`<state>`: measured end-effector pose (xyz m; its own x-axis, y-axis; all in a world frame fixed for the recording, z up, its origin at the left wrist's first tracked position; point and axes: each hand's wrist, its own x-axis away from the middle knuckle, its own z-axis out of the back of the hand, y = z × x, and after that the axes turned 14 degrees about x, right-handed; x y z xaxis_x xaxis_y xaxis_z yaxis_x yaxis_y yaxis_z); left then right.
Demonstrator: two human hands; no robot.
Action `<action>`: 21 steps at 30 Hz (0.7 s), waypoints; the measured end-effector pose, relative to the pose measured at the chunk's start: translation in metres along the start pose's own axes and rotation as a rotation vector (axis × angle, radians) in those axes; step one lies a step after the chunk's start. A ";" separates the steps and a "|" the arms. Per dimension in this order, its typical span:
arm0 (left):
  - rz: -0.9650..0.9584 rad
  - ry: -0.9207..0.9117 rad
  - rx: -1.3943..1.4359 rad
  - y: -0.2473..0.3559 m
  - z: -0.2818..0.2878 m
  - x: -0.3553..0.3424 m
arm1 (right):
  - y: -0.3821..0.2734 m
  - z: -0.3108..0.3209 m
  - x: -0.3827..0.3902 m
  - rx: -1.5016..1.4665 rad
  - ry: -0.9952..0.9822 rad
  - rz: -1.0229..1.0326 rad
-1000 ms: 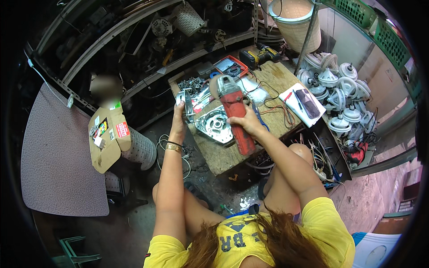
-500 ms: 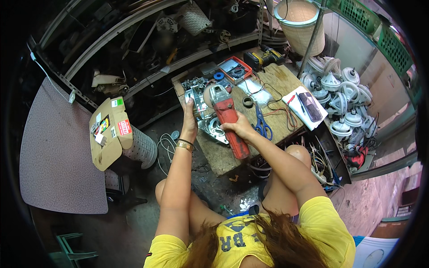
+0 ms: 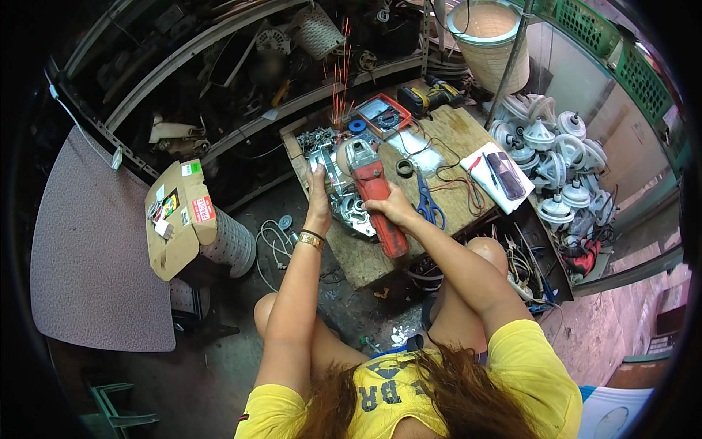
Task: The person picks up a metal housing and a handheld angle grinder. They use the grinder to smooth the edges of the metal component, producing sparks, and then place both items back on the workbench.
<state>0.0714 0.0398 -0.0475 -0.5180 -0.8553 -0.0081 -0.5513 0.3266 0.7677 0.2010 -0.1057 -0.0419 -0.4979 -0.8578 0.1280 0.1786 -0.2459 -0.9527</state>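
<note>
Dark block letters [image 3: 379,396] run across the chest of the yellow T-shirt [image 3: 385,413], bottom centre. At left of the frame, the cardboard box [image 3: 168,251] bears a red-and-white printed label [image 3: 203,209], a green-and-white label [image 3: 191,169] and a black-and-yellow sticker [image 3: 170,201], its print too small to read.

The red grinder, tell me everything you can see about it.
The grinder has a long, scuffed red body, plastic-looking, a grey metal-looking head and a pale disc on its left. The right hand grips the body over the wooden table, head end toward the picture's top. Orange sparks rise near the disc, so it is probably running against the metal part in the left hand; exact contact is unclear.
</note>
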 end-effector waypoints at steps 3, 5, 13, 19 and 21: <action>-0.014 0.012 -0.015 -0.004 0.000 -0.001 | 0.002 -0.001 -0.001 0.014 0.018 0.014; -0.006 0.010 -0.008 -0.006 0.000 -0.001 | 0.007 -0.001 -0.004 0.030 0.030 0.029; 0.008 0.025 -0.022 -0.008 0.000 0.001 | 0.017 -0.002 -0.012 0.067 0.044 0.024; -0.012 -0.008 -0.009 -0.006 -0.004 0.003 | 0.005 0.001 -0.004 0.060 0.048 0.037; -0.023 0.005 -0.017 -0.005 -0.006 0.005 | 0.000 0.002 -0.001 0.041 0.033 0.005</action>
<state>0.0756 0.0312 -0.0479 -0.5015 -0.8648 -0.0227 -0.5520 0.2997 0.7781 0.2033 -0.1062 -0.0410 -0.5244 -0.8438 0.1140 0.2151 -0.2608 -0.9411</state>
